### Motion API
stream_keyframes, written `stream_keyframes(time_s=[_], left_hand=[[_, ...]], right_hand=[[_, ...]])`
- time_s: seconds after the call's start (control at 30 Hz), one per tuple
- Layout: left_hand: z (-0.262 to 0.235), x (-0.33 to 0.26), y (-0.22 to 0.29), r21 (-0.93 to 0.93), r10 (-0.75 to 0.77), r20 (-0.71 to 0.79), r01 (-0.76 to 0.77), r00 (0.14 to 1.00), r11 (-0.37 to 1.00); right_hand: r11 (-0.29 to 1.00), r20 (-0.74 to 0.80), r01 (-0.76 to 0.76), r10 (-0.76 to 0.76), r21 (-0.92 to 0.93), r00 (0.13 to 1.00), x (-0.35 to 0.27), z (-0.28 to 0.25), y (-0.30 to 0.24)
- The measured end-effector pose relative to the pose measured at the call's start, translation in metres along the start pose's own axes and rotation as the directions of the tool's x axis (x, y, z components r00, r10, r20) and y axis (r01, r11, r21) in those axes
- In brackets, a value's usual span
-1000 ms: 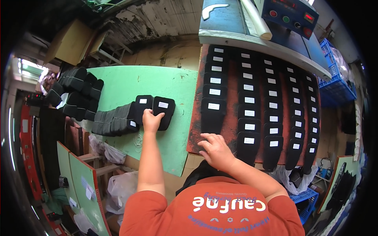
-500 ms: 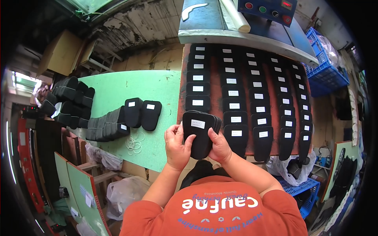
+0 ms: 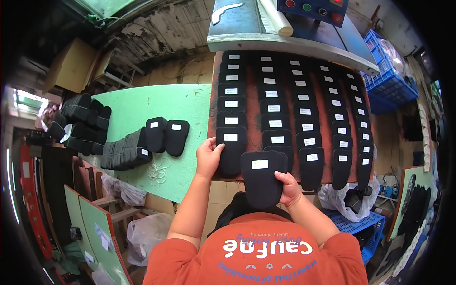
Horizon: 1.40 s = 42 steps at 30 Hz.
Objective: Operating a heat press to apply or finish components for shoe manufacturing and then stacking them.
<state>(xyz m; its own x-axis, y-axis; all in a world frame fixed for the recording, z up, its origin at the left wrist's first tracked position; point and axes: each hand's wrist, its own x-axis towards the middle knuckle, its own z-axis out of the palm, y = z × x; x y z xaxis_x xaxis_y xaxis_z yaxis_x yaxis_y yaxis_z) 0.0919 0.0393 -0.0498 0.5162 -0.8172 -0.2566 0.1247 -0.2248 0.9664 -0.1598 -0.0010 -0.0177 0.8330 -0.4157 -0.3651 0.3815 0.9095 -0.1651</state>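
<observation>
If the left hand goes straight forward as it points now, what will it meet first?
Probably the black pad at the near end of the leftmost column; the left hand is at its left edge, though contact is hard to tell.

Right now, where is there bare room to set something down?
Mainly the green table: its far part, beyond the pad pair, and a strip between that pair and the red table. The red table is crowded with pad columns, leaving only narrow gaps between them. Stacked pads crowd the green table's left; loose bands lie near its front edge.
</observation>
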Motion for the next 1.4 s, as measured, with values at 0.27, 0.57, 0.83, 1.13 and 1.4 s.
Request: stream_keyframes(time_s=[0.27,0.57,0.83,1.13,1.4], left_hand=[[0.016,-0.051,0.038,-0.072,-0.076,0.202,0.092,0.976,0.993],[-0.02,-0.02,0.007,0.11,-0.102,0.002,0.101,0.995,0.989],[0.019,-0.082,0.034,0.397,0.101,0.213,-0.18,0.972,0.9],[-0.066,-0.048,0.044,-0.384,0.101,-0.136,-0.146,0.986,0.912],[-0.183,-0.01,0.031,-0.332,0.076,-0.382,-0.214,0.921,0.919]], right_hand=[[0.982,-0.113,0.112,-0.13,-0.155,0.985,0.003,0.011,0.016],[0.96,-0.241,0.232,-0.265,-0.158,0.934,-0.021,0.002,0.002],[0.957,-0.243,0.185,-0.238,-0.223,0.94,-0.03,0.013,0.023],[0.977,-0.637,-0.177,0.06,-0.121,0.768,-0.097,-0.055,0.028],[0.794,-0.455,0.295,-0.561,-0.531,0.691,-0.085,-0.141,0.044]])
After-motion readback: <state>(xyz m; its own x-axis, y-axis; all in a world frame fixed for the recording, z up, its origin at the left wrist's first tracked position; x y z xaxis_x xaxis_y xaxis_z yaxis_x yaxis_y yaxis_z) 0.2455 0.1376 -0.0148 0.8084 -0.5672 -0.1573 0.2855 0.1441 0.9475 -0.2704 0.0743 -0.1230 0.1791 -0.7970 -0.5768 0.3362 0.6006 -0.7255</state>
